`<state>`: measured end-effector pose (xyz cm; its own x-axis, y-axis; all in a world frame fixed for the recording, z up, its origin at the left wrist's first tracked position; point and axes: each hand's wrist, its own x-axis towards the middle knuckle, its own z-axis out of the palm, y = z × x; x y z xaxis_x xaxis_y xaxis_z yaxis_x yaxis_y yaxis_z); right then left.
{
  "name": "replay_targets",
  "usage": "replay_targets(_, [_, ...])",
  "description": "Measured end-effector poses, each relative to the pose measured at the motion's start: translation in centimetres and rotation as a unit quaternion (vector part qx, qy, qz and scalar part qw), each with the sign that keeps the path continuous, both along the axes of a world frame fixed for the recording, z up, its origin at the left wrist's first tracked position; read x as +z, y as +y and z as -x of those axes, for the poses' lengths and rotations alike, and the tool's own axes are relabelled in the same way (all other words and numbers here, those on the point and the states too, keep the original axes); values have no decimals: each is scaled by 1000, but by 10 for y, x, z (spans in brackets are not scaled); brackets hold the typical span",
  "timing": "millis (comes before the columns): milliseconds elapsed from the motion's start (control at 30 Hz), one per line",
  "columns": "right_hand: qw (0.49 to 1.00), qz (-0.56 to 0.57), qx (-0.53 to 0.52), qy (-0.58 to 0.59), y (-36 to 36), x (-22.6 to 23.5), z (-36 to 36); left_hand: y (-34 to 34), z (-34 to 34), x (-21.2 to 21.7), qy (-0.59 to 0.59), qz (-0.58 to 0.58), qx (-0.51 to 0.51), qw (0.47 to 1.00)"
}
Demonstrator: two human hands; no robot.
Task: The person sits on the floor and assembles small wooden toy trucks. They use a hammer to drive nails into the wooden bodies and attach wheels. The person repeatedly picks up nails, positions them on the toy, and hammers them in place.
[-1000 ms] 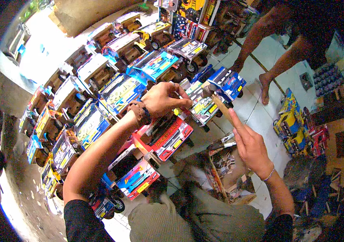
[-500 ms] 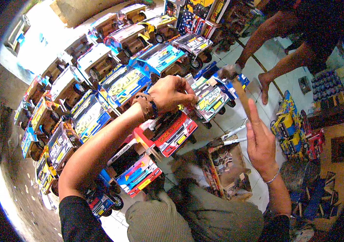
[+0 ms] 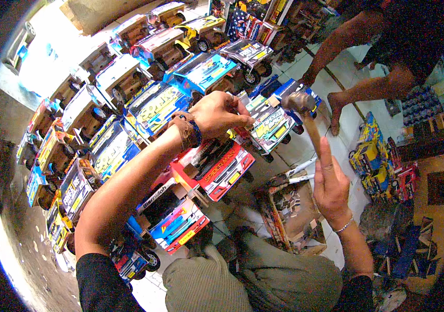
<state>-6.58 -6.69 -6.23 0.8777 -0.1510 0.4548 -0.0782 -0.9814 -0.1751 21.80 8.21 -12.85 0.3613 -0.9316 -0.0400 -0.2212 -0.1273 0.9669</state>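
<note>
My right hand (image 3: 332, 182) is wrapped round the wooden handle of a hammer (image 3: 313, 127), its index finger laid along the handle. The metal head is raised beside a white-and-green toy truck (image 3: 270, 124) with blue trim. My left hand (image 3: 219, 115) is closed in a pinch at that truck's near left corner; whatever lies between the fingertips is too small to make out. Below the left wrist stands a red toy truck (image 3: 227, 169), partly covered by my forearm. A blue-and-red toy truck (image 3: 180, 223) sits nearer my knees.
Rows of painted wooden toy trucks (image 3: 159, 106) fill the left and far floor. An open box (image 3: 297, 218) of small parts lies before my right knee, white-handled cutters (image 3: 295, 176) at its far edge. Yellow-and-blue toys (image 3: 373, 156) stand at right. Another person's bare legs (image 3: 362, 86) are at far right.
The hammer and my right hand have shifted slightly left, and the blurred hammer head now shows more sharply. My left hand keeps its pinch at nearly the same spot.
</note>
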Motion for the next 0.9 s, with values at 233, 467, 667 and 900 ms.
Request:
replay_targets(233, [998,9,-9,69,-3,-21,8,1,6,9,117,-29,23,992])
replay_targets(467, [986,42,-29,160,-2,-25,4,2,5,18,126,-42,6,991])
replay_targets(667, [999,9,-9,50,-7,-21,2,1,8,24,150,-63,21,986])
replay_targets(900, [997,-25,-6,77,-3,-16,0,0,6,24,140,-69,17,988])
